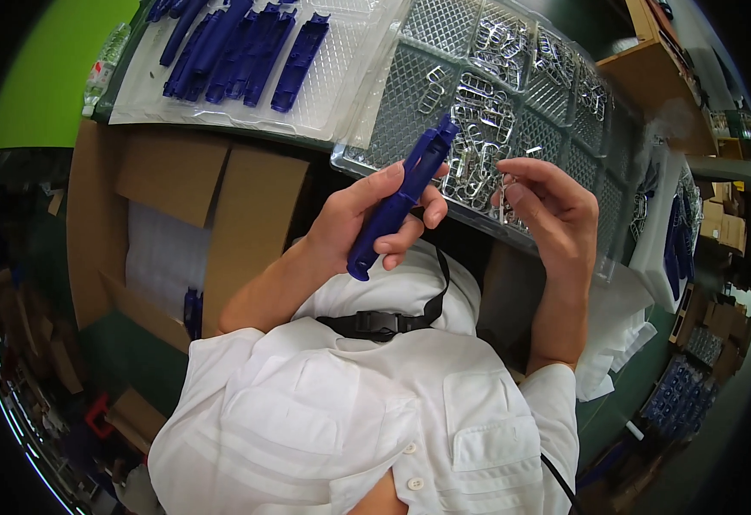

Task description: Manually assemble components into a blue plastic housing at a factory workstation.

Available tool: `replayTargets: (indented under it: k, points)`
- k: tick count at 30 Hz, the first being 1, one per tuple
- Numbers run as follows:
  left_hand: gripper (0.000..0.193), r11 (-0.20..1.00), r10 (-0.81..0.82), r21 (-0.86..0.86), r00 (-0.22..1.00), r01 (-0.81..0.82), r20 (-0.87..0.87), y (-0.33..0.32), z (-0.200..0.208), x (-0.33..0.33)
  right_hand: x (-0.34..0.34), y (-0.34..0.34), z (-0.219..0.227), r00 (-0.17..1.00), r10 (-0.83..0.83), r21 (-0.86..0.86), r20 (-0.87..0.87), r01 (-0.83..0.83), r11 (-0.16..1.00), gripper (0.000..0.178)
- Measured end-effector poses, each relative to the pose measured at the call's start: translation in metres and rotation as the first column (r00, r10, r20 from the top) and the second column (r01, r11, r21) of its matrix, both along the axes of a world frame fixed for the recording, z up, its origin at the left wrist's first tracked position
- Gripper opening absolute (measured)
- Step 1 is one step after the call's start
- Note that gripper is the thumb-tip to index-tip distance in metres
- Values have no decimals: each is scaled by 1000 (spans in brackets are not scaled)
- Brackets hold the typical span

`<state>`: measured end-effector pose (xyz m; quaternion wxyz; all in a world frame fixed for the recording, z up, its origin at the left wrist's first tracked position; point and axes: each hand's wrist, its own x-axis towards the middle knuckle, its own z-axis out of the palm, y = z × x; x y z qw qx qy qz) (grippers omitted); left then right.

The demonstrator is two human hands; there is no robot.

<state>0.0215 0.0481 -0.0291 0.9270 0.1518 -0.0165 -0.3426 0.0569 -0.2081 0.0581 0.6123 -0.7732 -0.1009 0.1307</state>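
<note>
My left hand [347, 209] is wrapped round a long blue plastic handle-like casing [390, 213], tilted with its narrow end up and to the right. Between the thumb and fingers of my right hand [557, 212] is a small shiny metal clip [504, 190], partly hidden by the fingertips. Both hands are above the near edge of a clear compartment tray [403, 93]. Many loose metal clips [476, 163] lie in several of its sections, with a heap just beyond my hands.
Left of the compartment tray, a clear plastic tray [328, 126] bears several blue casings [300, 67]. An open cardboard box [255, 202] stands below at the left. A plastic bottle [105, 69] is at the far left corner. White foam [663, 193] and blue parts are at the right.
</note>
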Motion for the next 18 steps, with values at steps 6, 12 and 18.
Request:
replayTargets:
  k: [6,12,18]
  points:
    - [62,1000,-10,10,999,10,-37,-20,-2,-3,-6,13,-6,993,-102,273,56,83,958,17]
    - [61,894,12,446,997,-45,78,-27,10,-7,-8,23,-14,903,-61,-176,425,148,973,18]
    - [61,849,-12,525,990,-65,142,-26,4,-9,-7,29,-29,817,-10,-275,577,206,939,16]
